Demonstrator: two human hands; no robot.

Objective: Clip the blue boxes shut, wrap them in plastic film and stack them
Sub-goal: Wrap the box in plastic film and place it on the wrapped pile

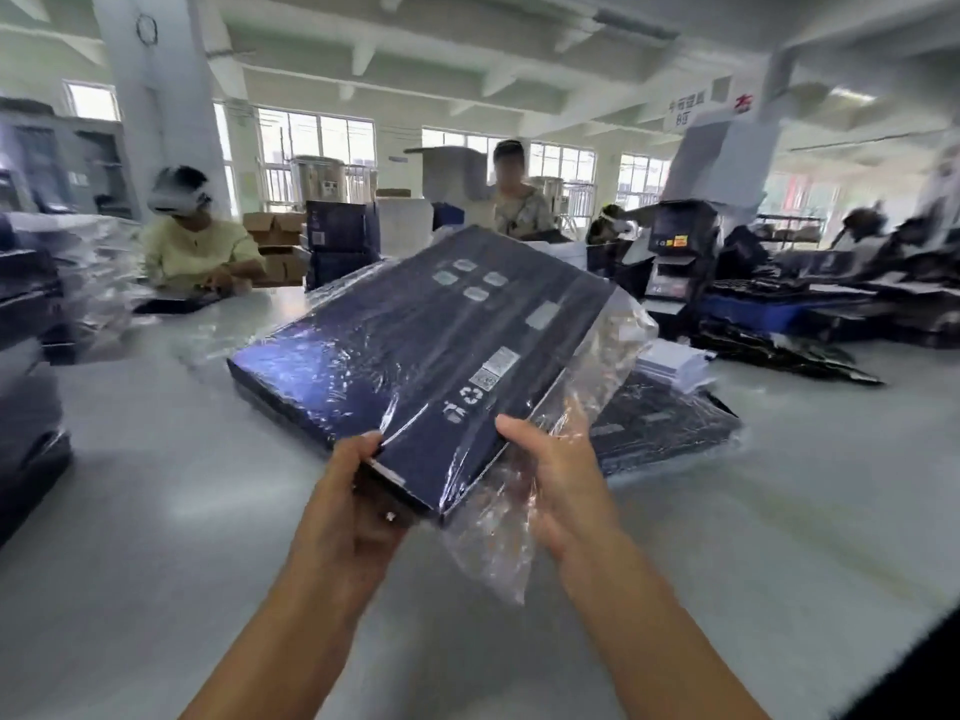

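Note:
A flat dark blue box [415, 335] with white labels and a recycling mark is held tilted above the table, its far end raised. Clear plastic film [498, 532] covers it and hangs loose off the near right corner. My left hand [353, 501] grips the box's near edge from the left, thumb on top. My right hand [556, 485] holds the near right corner together with the loose film. Another film-wrapped blue box [670, 423] lies flat on the table behind and to the right.
The grey table [156, 511] spreads all around. Wrapped dark stacks [31, 324] stand at the left edge. Two people sit across the table, one [197, 246] at the left, one [519, 200] in the middle. White sheets [675, 363] and black flat packs [779, 356] lie at the right.

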